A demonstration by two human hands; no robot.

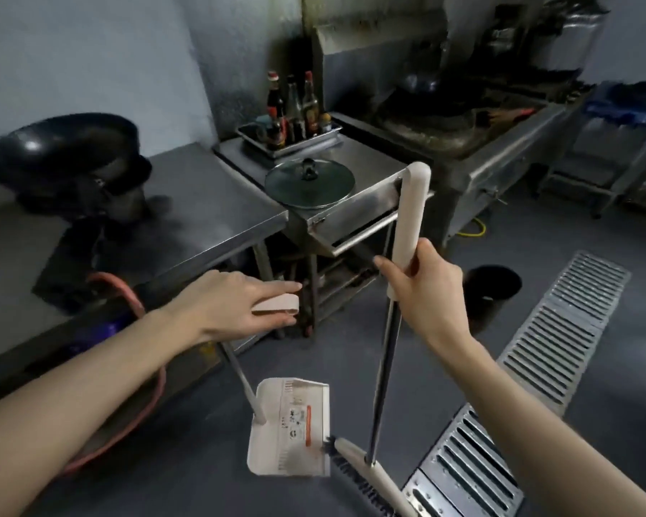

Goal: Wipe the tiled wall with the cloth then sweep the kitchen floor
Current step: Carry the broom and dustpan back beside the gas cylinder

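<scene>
- Right of centre in the frame, my right hand (413, 278) is wrapped around the cream grip of the broom (383, 371), with the forefinger stretched out toward the left.
- From that grip the broom's metal shaft runs down and slightly left to the broom head (366, 475) at the bottom centre, bristles on the grey floor (407, 348).
- Left of centre, my left hand (239, 307) holds the cream handle top of the dustpan (291, 429); its fingers lie fairly straight over it, thumb underneath.
- Its thin shaft slopes down and to the right to the white pan, which sits flat on the floor in the lower middle.
- The relation that matters: the broom head's left end touches the pan's right edge, so the pan lies directly left of the bristles. The head's long axis runs diagonally toward the lower right, away from the pan.
- I judge that the sweeping part is under way and the next stroke should pull the bristles leftward into the pan.
- I see no cloth in view.
- A metal floor grate (560, 330) runs along the right side, just beside the broom head; debris could slip into its slots.
</scene>
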